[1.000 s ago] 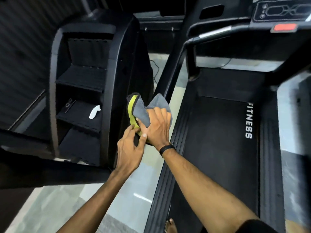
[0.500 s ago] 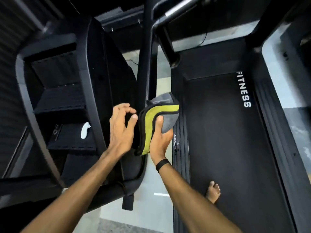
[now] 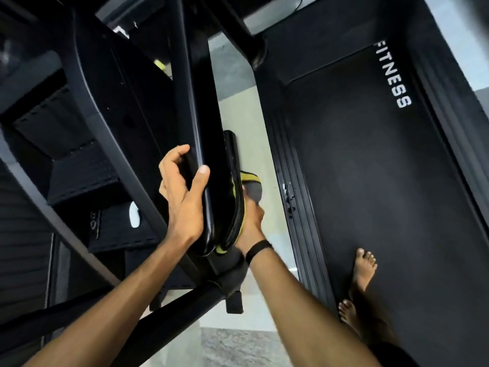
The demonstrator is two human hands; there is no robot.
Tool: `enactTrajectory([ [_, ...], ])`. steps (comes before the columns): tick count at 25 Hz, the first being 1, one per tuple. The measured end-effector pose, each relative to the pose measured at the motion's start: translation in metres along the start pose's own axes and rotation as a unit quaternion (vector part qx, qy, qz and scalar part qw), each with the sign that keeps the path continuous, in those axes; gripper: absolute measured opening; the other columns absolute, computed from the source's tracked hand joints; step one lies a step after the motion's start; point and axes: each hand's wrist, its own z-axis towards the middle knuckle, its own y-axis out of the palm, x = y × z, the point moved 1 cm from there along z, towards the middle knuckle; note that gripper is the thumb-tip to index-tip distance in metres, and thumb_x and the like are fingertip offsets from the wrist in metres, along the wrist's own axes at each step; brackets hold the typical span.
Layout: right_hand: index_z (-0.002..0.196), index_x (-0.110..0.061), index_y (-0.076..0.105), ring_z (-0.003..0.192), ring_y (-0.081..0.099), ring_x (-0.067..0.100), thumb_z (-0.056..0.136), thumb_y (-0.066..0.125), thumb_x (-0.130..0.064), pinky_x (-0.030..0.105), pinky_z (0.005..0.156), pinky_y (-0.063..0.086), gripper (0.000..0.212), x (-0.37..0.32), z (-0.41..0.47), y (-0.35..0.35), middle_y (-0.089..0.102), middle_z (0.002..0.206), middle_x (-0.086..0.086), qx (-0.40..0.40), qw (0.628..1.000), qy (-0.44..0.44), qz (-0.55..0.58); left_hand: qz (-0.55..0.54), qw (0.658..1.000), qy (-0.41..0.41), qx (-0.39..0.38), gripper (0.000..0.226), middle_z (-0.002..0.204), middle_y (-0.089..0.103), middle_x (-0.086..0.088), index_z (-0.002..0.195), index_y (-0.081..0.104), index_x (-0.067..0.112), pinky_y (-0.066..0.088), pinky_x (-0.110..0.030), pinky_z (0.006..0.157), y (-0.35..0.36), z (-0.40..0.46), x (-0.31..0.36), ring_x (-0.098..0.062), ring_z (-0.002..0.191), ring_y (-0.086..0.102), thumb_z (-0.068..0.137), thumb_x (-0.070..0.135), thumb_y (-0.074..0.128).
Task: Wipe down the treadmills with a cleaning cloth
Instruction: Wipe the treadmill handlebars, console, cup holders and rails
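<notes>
2 hands are working the glossy black handrail (image 3: 211, 165) of the treadmill (image 3: 370, 181): the left hand (image 3: 182, 197) is curling round the rail from the outer side, thumb across its top, while the right hand (image 3: 251, 221) is pressing the grey-and-yellow cleaning cloth (image 3: 250, 185) against the inner side, just beside the rail's rounded end. Likely risks: the bunched cloth is slipping from under the right fingers, or bare feet (image 3: 363, 268) on the belt are losing footing as the person is leaning sideways.
</notes>
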Motion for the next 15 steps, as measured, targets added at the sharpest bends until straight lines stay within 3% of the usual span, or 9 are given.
enactTrajectory([
  [1,0.130,-0.008,0.063,0.117,0.064,0.032,0.089,0.074,-0.036,0.046,0.103,0.050,0.051,-0.007,0.003,0.001,0.069,0.124,0.012,-0.010,0.999,-0.026,-0.037,0.000,1.000,0.002,0.003,0.042,0.140,0.047,-0.005,0.129,0.043,0.039,0.030,-0.058,0.114,0.001,0.000,0.000,-0.027,0.132,0.045,0.090,0.045,0.056],
  [3,0.133,-0.016,0.061,0.121,0.063,0.023,0.089,0.073,-0.044,0.042,0.104,0.050,0.054,-0.001,-0.018,0.002,0.068,0.128,0.005,0.026,0.979,-0.190,-0.069,-0.008,1.000,0.008,0.011,0.039,0.139,0.048,-0.007,0.128,0.044,0.039,0.029,-0.059,0.113,0.001,0.001,0.000,-0.028,0.132,0.045,0.091,0.042,0.056],
  [4,0.133,-0.021,0.060,0.121,0.063,0.018,0.089,0.072,-0.050,0.039,0.103,0.050,0.054,0.008,-0.037,0.001,0.068,0.128,-0.001,0.019,0.959,-0.279,-0.054,-0.011,1.000,0.012,0.011,0.039,0.138,0.048,-0.007,0.128,0.044,0.038,0.029,-0.059,0.114,0.001,0.003,0.000,-0.027,0.132,0.045,0.091,0.040,0.056],
  [6,0.130,-0.023,0.061,0.120,0.064,0.017,0.089,0.072,-0.051,0.037,0.100,0.052,0.050,0.027,-0.054,-0.007,0.069,0.125,-0.004,-0.037,0.933,-0.357,-0.030,-0.012,1.000,0.016,0.004,0.040,0.138,0.047,-0.007,0.130,0.044,0.032,0.028,-0.057,0.114,0.001,0.002,-0.001,-0.025,0.132,0.044,0.092,0.038,0.055],
  [8,0.125,-0.016,0.064,0.116,0.066,0.020,0.090,0.072,-0.046,0.039,0.098,0.052,0.047,0.018,-0.032,-0.012,0.072,0.120,0.001,-0.057,0.947,-0.316,-0.031,-0.021,1.000,0.014,0.013,0.044,0.140,0.047,-0.008,0.132,0.044,0.028,0.028,-0.058,0.115,0.001,0.002,0.000,-0.024,0.133,0.044,0.091,0.038,0.056],
  [10,0.110,-0.003,0.064,0.115,0.065,0.035,0.096,0.067,-0.028,0.038,0.094,0.051,0.029,-0.014,0.008,0.002,0.070,0.112,0.011,-0.049,0.983,-0.163,-0.072,-0.023,1.000,0.003,0.006,0.044,0.140,0.047,-0.009,0.130,0.044,0.031,0.027,-0.058,0.115,0.002,0.003,0.003,-0.024,0.133,0.044,0.089,0.041,0.056],
  [12,0.101,-0.004,0.060,0.117,0.061,0.043,0.100,0.058,-0.019,0.038,0.092,0.050,0.016,-0.045,0.034,0.021,0.066,0.108,0.019,-0.060,0.981,-0.078,-0.168,-0.016,1.000,0.001,0.009,0.043,0.140,0.047,-0.008,0.128,0.044,0.034,0.028,-0.057,0.115,0.003,0.000,0.006,-0.023,0.133,0.044,0.088,0.043,0.056],
  [13,0.103,-0.004,0.061,0.116,0.061,0.042,0.099,0.060,-0.025,0.041,0.094,0.051,0.021,-0.056,0.037,0.032,0.068,0.112,0.020,-0.059,0.974,-0.098,-0.197,-0.019,1.000,0.000,0.014,0.043,0.140,0.047,-0.009,0.128,0.044,0.034,0.029,-0.057,0.115,0.003,-0.001,0.005,-0.024,0.133,0.044,0.088,0.042,0.056],
  [15,0.110,-0.012,0.066,0.106,0.066,0.035,0.091,0.066,-0.044,0.043,0.090,0.054,0.038,-0.067,0.011,0.049,0.073,0.109,0.013,-0.038,0.940,-0.263,-0.213,-0.030,0.999,0.006,0.014,0.043,0.139,0.047,-0.012,0.130,0.045,0.028,0.031,-0.056,0.114,0.002,0.002,0.005,-0.025,0.132,0.045,0.090,0.039,0.057],
])
